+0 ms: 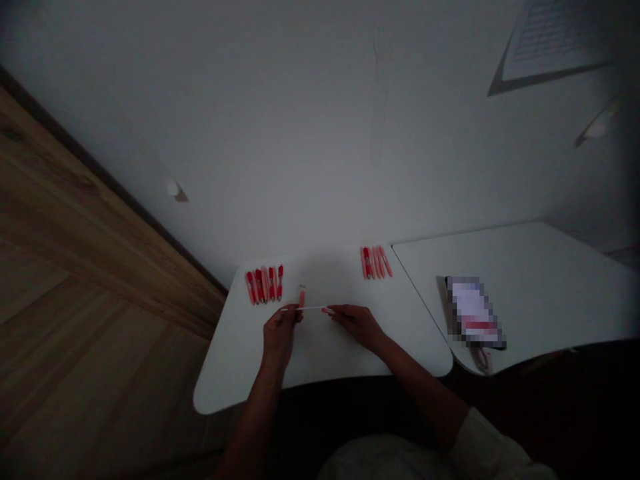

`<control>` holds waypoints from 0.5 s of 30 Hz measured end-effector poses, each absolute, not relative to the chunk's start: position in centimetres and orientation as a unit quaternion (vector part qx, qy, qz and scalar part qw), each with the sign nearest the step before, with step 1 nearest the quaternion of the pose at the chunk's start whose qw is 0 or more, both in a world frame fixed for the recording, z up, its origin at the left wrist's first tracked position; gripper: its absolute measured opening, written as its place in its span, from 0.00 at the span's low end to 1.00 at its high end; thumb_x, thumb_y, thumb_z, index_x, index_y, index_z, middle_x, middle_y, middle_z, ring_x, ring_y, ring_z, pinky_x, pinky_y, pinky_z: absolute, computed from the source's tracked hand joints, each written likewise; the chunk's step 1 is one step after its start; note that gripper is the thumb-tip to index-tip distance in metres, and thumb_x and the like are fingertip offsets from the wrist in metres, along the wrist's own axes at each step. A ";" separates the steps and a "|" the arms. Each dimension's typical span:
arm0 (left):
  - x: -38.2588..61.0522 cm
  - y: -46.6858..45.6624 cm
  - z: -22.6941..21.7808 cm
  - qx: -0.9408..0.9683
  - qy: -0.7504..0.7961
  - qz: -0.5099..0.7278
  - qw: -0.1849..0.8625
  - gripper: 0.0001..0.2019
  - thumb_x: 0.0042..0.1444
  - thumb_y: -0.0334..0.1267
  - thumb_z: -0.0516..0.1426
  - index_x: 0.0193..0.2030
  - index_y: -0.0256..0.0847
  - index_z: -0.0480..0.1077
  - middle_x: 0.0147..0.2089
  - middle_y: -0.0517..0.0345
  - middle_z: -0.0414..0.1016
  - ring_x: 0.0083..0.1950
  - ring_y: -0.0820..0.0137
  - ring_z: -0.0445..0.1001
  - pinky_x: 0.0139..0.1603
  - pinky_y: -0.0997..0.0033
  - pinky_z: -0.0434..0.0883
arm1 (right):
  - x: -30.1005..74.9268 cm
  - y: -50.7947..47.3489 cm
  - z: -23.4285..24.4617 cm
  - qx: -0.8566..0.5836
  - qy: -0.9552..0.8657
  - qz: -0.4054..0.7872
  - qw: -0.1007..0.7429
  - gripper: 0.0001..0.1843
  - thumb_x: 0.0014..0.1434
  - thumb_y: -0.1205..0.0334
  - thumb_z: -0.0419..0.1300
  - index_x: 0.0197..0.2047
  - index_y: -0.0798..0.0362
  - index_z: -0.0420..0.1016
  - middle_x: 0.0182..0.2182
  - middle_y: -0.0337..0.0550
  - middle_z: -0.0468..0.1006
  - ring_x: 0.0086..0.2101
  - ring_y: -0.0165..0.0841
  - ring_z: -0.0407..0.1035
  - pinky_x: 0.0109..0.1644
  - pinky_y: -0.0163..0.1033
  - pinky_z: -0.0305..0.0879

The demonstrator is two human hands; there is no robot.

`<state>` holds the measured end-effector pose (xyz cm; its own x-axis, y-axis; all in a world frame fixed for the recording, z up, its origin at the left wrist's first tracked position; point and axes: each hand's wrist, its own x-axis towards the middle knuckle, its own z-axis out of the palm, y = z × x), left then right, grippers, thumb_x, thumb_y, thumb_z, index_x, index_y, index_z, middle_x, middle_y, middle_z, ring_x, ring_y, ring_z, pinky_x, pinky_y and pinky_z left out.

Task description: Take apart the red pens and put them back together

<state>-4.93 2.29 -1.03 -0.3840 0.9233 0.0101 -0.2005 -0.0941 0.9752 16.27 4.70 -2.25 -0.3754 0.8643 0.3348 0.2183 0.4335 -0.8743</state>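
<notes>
from where i'm watching, the feed is dim, but the left hand [280, 331] and the right hand [356, 325] are both low over a white table [320, 353]. a thin white rod [313, 307] lies level between them, just above the tabletop. the left fingers [295, 315] are closed around the rod near one end, so i read that as a firm pinch. the right fingertips [330, 311] meet the other end, but i can't tell whether they're really grasping it or only touching.

a small red piece [301, 298] stands up at the left fingers, and it may be joined to the rod, though it's too dim to be sure. for a clean hold here, i'd keep both wrists low and the rod level, with the pressure in the fingertips.

a row of red pens [263, 284] lies beyond the left hand, and another [375, 262] lies beyond the right. a blurred flat card [474, 312] sits on the next tabletop [525, 267].
</notes>
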 end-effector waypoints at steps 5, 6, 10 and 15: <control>-4.9 2.3 -0.9 0.358 0.540 0.649 0.399 0.16 0.45 0.47 0.63 0.33 0.35 0.76 0.28 0.56 0.75 0.30 0.73 0.72 0.36 0.71 0.70 | 16.3 4.8 -2.5 -0.377 -0.726 0.391 0.422 0.16 0.59 0.56 0.56 0.50 0.40 0.74 0.42 0.38 0.79 0.40 0.37 0.73 0.46 0.43 0.68; -4.9 2.3 -0.8 0.359 0.542 0.650 0.394 0.16 0.45 0.48 0.62 0.33 0.35 0.76 0.28 0.56 0.75 0.30 0.73 0.72 0.36 0.70 0.70 | 16.3 4.8 -2.5 -0.377 -0.722 0.394 0.425 0.16 0.59 0.55 0.56 0.50 0.40 0.74 0.42 0.38 0.79 0.41 0.37 0.73 0.47 0.44 0.68; -4.8 2.2 -0.7 0.372 0.553 0.640 0.382 0.17 0.45 0.48 0.62 0.33 0.35 0.76 0.28 0.55 0.75 0.30 0.72 0.72 0.36 0.70 0.70 | 16.3 4.7 -2.3 -0.372 -0.715 0.402 0.435 0.16 0.58 0.56 0.57 0.50 0.40 0.74 0.43 0.37 0.79 0.42 0.38 0.73 0.48 0.44 0.67; -4.7 2.1 -0.8 0.401 0.560 0.620 0.377 0.15 0.47 0.47 0.62 0.34 0.35 0.76 0.29 0.56 0.76 0.30 0.73 0.72 0.37 0.71 0.69 | 16.4 4.6 -2.2 -0.369 -0.734 0.382 0.424 0.15 0.59 0.56 0.56 0.50 0.41 0.74 0.41 0.38 0.79 0.40 0.35 0.74 0.45 0.41 0.68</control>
